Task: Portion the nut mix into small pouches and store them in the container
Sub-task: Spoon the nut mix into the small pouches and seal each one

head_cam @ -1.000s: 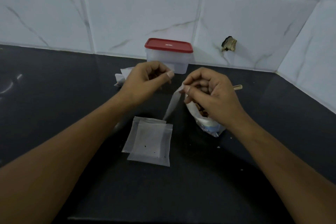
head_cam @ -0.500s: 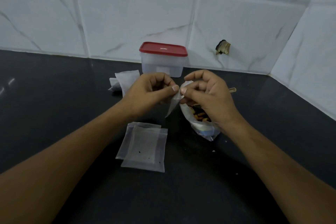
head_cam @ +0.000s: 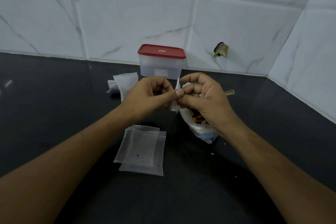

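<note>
**Both hands pinch one small pouch above the counter**

The left hand [head_cam: 151, 96] is mostly closed: thumb and forefinger press together on the edge of a small, cloudy pouch [head_cam: 174, 107], and the other fingers are curled into the palm. The right hand [head_cam: 205, 100] meets it from the other side with fingers bent, fingertips on the same pouch and the forefinger arched over its top. The pouch hangs upright and edge-on between the two hands, so I cannot tell whether its mouth is open.

Just under the right hand lies the open bag of nut mix [head_cam: 199, 127], touching the wrist side of the palm. A wooden stick [head_cam: 229, 92] pokes out behind that hand. The container [head_cam: 161, 67] stands behind the hands against the tiled wall [head_cam: 127, 23], its red lid [head_cam: 161, 52] on. Two filled pouches [head_cam: 124, 82] lie left of it, partly hidden by the left hand. Two flat pouches [head_cam: 143, 149] overlap on the black counter [head_cam: 54, 105] between the forearms.

The counter ends at the back wall and at a side wall to the right; bare surface stretches left and toward the person.
</note>
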### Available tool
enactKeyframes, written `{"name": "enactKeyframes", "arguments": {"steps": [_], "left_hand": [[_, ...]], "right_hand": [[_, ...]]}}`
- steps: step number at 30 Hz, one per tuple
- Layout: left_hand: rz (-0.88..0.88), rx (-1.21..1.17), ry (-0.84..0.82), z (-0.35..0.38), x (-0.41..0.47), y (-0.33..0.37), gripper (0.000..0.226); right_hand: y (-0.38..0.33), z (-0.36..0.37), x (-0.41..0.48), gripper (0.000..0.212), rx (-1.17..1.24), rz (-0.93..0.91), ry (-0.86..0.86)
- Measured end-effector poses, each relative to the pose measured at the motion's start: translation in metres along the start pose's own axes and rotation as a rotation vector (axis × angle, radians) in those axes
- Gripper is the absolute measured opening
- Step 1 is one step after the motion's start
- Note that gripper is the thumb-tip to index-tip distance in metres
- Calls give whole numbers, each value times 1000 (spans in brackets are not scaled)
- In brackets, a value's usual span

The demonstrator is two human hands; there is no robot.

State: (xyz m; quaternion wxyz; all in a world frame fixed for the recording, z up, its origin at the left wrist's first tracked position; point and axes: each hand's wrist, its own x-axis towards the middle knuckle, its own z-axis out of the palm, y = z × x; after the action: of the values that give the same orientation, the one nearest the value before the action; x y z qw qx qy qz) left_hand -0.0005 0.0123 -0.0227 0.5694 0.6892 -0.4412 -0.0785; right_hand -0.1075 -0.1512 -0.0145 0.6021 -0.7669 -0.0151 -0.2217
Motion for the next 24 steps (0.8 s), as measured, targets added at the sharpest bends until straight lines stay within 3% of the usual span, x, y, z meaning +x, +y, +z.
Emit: {"name": "enactKeyframes", "arguments": {"steps": [10, 17, 24], "left_hand": [[56, 116, 19, 0, 1, -2, 15], [40, 98, 27, -6, 3, 1, 17], [29, 72, -13, 0, 0, 2, 17]], "right_hand": [[4, 1, 1, 18, -82, -63, 67], [1, -8, 3, 23, -238, -106, 152], [3, -3, 0, 25, -528, -241, 62]]}}
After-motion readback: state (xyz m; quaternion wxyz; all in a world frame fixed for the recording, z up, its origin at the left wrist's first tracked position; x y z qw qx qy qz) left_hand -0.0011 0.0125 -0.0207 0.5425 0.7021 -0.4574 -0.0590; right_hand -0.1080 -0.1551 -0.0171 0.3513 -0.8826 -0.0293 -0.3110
